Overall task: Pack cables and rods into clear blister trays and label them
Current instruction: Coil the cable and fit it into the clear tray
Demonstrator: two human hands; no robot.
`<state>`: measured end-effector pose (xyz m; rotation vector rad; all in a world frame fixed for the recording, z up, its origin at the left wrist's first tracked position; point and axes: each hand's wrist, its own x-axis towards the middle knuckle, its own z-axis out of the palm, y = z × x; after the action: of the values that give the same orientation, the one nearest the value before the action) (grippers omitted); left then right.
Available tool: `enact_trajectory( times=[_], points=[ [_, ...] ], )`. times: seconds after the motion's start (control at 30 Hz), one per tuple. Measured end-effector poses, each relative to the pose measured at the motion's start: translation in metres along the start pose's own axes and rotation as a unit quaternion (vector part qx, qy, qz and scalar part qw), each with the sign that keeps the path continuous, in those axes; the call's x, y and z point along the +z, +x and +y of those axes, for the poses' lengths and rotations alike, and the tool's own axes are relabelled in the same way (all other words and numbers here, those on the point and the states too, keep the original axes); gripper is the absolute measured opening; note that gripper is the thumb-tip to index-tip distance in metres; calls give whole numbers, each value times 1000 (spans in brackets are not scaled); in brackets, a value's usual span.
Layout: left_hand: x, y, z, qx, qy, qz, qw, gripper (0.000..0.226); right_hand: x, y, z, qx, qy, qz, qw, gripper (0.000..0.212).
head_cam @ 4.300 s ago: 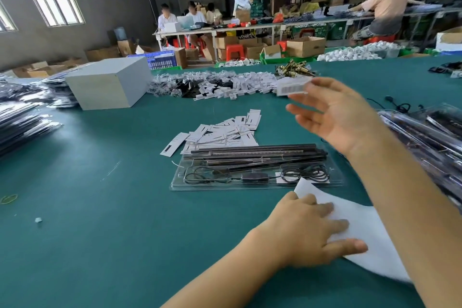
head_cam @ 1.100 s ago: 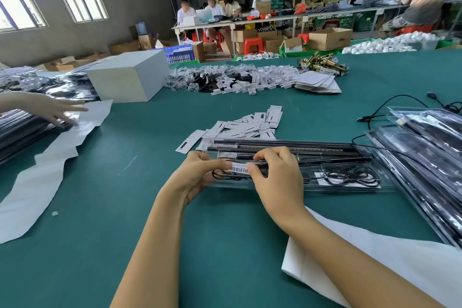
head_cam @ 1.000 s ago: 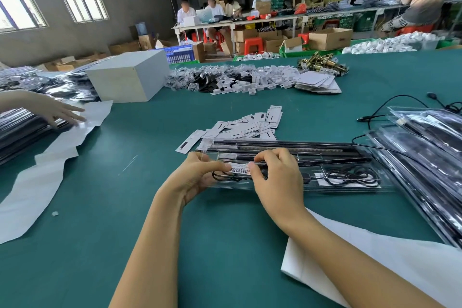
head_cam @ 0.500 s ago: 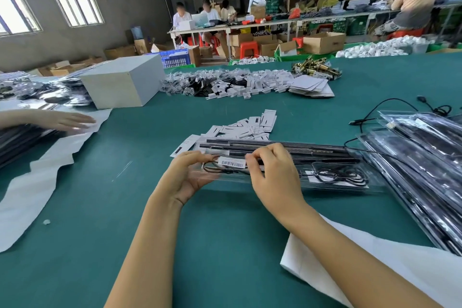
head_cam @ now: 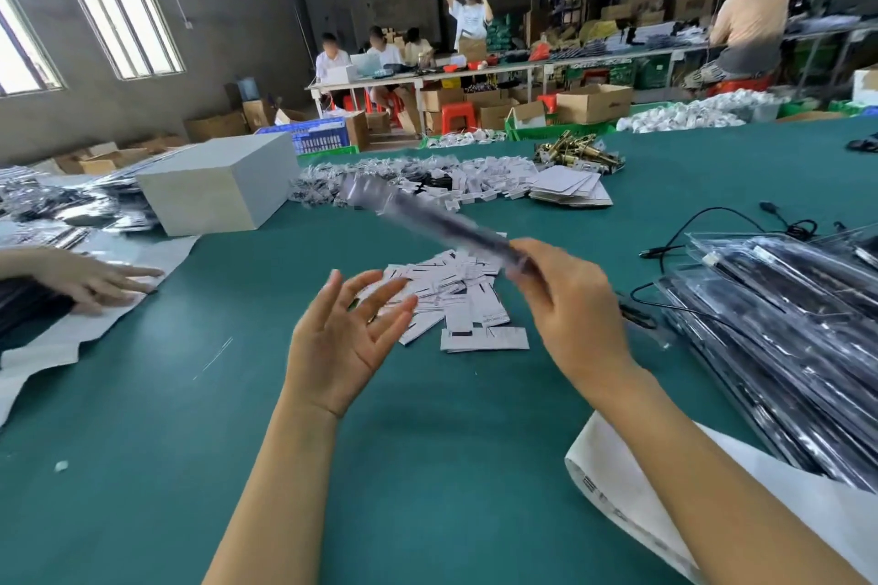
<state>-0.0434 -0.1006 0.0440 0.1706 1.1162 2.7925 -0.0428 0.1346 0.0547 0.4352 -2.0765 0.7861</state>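
The blister tray [head_cam: 427, 216] is held aloft above the label pile [head_cam: 451, 295], pinched at one end by the right hand [head_cam: 570, 304]; the left hand [head_cam: 342, 333] is spread, releasing it. Judged light, flexible, slippery; a two-ended hold is advised.

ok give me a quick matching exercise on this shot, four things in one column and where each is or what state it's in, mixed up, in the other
Things:
1. left hand
2. right hand
3. blister tray
4. barcode labels

States:
A. lifted off the table, blurred
B. heaped loose on the green table
C. open, fingers spread, holding nothing
D. gripping one end of the tray

Pairs: 1-C, 2-D, 3-A, 4-B
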Motion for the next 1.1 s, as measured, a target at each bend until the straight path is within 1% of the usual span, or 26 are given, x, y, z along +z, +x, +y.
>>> enact_trajectory(
  times=[0.07,0.1,0.13,0.17,0.23,0.3,0.37,0.4,0.43,0.5,0.57,0.6,0.63,0.67,0.7,0.73,0.77,0.8,0.83,0.87,0.93,0.97,1.0,1.03,1.1],
  points=[
    [8,2,-12,-23,32,9,999,38,-12,11,-2,46,76,85,992,15],
    [13,3,-20,-35,42,16,998,38,-18,16,-4,77,122,130,981,9],
    [18,4,-27,-45,52,23,997,38,-23,21,-6,118,184,167,961,6],
    [23,4,-35,-48,68,29,996,40,-28,26,-7,169,262,198,929,7],
    [34,4,-48,-37,123,44,991,44,-32,33,-5,283,400,231,841,11],
    [42,3,-61,-24,169,37,985,46,-30,35,4,388,485,220,752,17],
    [47,0,-72,-21,161,8,987,42,-22,32,12,457,572,193,653,29],
    [48,-1,-76,-18,142,-3,990,41,-17,29,16,478,599,179,617,35],
    [48,-1,-78,-14,124,-6,992,41,-12,25,19,492,614,167,594,36],
    [45,0,-79,-6,109,7,994,44,-4,18,26,509,626,149,572,31],
    [41,3,-77,-5,97,38,995,42,2,11,34,518,637,131,556,21],
    [38,4,-76,-6,93,54,994,39,3,7,37,519,639,118,555,16],
    [36,5,-73,-5,92,70,993,34,4,4,40,522,632,100,564,14],
    [34,7,-71,-4,95,88,992,28,5,1,42,527,614,71,583,15],
    [32,8,-67,0,102,109,989,19,5,-3,44,531,595,36,603,22],
    [30,10,-62,9,110,131,985,11,6,-7,45,535,575,-3,619,31],
    [29,11,-55,22,115,149,982,8,6,-12,48,538,558,-38,631,42],
    [27,13,-48,39,122,163,978,13,7,-15,50,542,543,-63,639,52],
    [26,15,-39,56,131,174,974,19,7,-17,53,548,537,-71,637,58],
    [25,17,-29,75,142,184,970,24,7,-19,56,561,542,-62,623,59],
    [20,29,-7,104,154,198,962,27,7,-20,62,590,576,-18,565,53],
    [17,41,4,107,156,212,959,26,6,-19,65,602,596,3,532,48],
    [15,56,15,98,155,230,956,24,6,-18,67,609,609,17,507,44],
    [12,73,24,83,152,246,954,22,7,-18,69,614,617,22,491,40],
    [7,110,35,54,156,265,950,20,9,-18,73,616,625,21,479,34]
  ],
)
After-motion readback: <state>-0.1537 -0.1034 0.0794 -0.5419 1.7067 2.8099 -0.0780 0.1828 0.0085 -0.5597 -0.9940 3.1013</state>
